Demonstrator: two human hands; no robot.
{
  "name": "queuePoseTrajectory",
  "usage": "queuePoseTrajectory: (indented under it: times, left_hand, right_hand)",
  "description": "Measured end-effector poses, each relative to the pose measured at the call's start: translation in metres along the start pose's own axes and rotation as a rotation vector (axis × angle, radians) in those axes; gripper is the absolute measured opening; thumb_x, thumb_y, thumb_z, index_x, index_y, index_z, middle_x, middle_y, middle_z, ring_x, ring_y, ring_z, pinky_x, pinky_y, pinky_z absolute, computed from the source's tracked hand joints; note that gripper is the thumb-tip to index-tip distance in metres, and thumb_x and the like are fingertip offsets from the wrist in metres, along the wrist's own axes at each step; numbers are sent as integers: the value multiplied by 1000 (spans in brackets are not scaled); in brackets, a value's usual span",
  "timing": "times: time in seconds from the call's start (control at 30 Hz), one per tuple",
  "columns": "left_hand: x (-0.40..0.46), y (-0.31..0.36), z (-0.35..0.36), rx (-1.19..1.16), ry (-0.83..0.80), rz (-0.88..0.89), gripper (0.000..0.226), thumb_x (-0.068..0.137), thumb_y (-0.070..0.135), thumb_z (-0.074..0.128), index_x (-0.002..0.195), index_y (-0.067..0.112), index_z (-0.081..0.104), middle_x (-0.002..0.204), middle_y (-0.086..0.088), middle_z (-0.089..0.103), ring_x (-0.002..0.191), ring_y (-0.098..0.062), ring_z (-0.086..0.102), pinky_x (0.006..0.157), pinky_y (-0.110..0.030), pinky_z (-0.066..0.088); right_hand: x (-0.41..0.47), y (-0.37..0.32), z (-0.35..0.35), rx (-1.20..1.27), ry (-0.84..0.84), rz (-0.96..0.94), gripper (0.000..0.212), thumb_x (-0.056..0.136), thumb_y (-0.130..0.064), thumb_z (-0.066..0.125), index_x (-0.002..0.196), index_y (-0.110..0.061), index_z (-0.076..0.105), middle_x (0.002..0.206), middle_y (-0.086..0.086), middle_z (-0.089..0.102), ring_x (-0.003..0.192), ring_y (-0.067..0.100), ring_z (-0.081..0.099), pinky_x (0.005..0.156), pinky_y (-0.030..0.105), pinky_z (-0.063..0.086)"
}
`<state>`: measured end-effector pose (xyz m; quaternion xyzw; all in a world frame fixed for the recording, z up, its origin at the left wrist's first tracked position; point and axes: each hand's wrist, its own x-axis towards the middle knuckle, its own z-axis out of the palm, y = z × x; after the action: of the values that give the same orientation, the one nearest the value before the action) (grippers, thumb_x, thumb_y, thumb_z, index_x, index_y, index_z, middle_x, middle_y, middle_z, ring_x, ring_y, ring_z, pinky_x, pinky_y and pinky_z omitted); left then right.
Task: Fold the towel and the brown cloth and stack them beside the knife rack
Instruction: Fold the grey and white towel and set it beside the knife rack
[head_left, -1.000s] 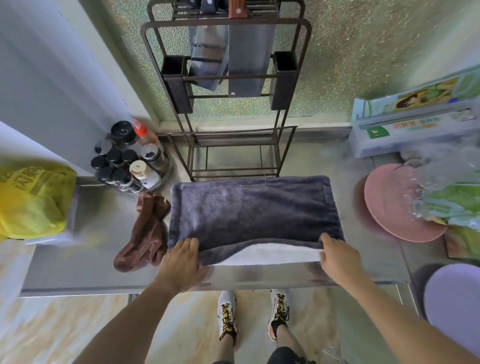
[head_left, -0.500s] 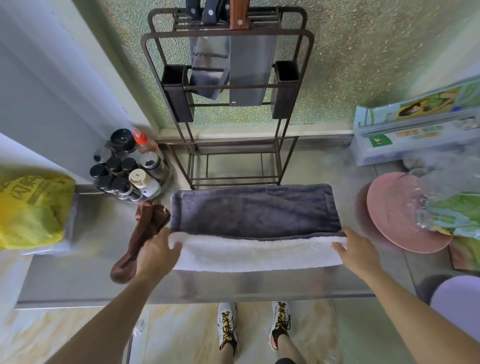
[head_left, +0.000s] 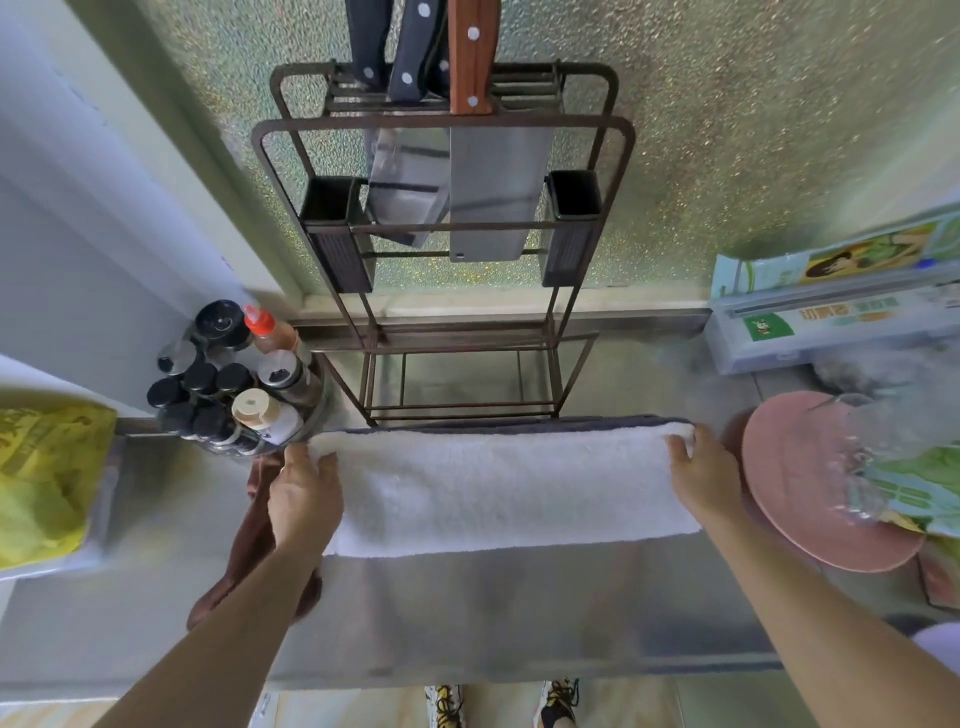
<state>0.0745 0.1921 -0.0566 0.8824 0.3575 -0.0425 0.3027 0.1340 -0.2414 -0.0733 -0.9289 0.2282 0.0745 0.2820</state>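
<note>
The towel (head_left: 498, 488) lies folded in half on the steel counter, white side up, a thin grey edge showing along its far side just in front of the knife rack (head_left: 441, 270). My left hand (head_left: 304, 499) grips the folded-over edge at the towel's left end. My right hand (head_left: 704, 475) grips the same edge at the right end. The brown cloth (head_left: 249, 551) lies crumpled on the counter under my left hand and forearm, mostly hidden.
A round holder of spice bottles (head_left: 228, 379) stands left of the rack. A pink plate (head_left: 810, 488) with a clear plastic bag lies right of the towel. Boxes of wrap (head_left: 831, 317) sit at the back right, a yellow bag (head_left: 47, 478) at far left.
Both hands carried the towel's near edge away from me and over to its far edge, folding it in half; the white underside now covers the grey face.
</note>
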Motion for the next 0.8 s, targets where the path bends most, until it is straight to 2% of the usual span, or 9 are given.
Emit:
queuePoseTrajectory:
  times: [0.2, 0.33, 0.43, 0.5, 0.57, 0.7, 0.8]
  left_hand:
    - [17, 5, 18, 48, -4, -33, 40, 102, 35, 47, 126, 2, 47, 115, -32, 64, 107, -51, 60, 91, -54, 46]
    - [4, -3, 27, 130, 32, -17, 53, 99, 45, 47, 123, -2, 48, 118, -31, 61, 110, -49, 58, 94, -55, 46]
    - [-10, -9, 31, 221, -29, -14, 53, 97, 44, 48, 128, 2, 42, 117, -32, 58, 108, -50, 57, 93, -56, 48]
    - [-16, -13, 33, 218, -66, 0, 48, 95, 34, 54, 131, 5, 40, 119, -31, 57, 108, -50, 57, 92, -55, 47]
    - [-19, -14, 33, 193, -86, 13, 47, 92, 22, 57, 133, 7, 40, 118, -30, 59, 106, -49, 58, 89, -53, 47]
    - [-36, -21, 29, 178, -90, 52, 44, 90, 11, 59, 130, 8, 40, 112, -30, 59, 100, -50, 59, 81, -52, 46]
    - [-59, -34, 28, 193, -115, 141, 41, 89, 7, 60, 127, 7, 42, 112, -28, 59, 99, -49, 59, 75, -51, 47]
  right_hand:
    - [26, -7, 19, -31, 14, 79, 39, 96, -32, 54, 115, 3, 56, 113, 31, 64, 106, 47, 60, 87, 48, 47]
    - [14, 1, 26, 21, 98, 241, 60, 84, -50, 64, 120, -2, 57, 120, 24, 62, 113, 42, 58, 94, 48, 49]
    - [-6, 14, 33, 24, 48, 319, 70, 81, -56, 64, 126, -3, 52, 123, 20, 61, 112, 41, 58, 91, 47, 50]
    - [-16, 25, 37, -28, -7, 270, 68, 82, -57, 60, 121, -1, 54, 115, 21, 64, 104, 42, 61, 87, 48, 53]
    - [-21, 31, 36, -27, -26, 230, 57, 89, -46, 61, 117, 3, 55, 112, 24, 65, 101, 43, 61, 83, 44, 50]
    - [-37, 42, 21, 9, 65, 134, 40, 93, -33, 62, 107, 4, 55, 105, 24, 63, 94, 41, 60, 72, 40, 40]
    - [-57, 63, 6, 13, 70, 120, 40, 96, -31, 59, 110, 6, 53, 105, 26, 62, 95, 43, 60, 72, 40, 39]
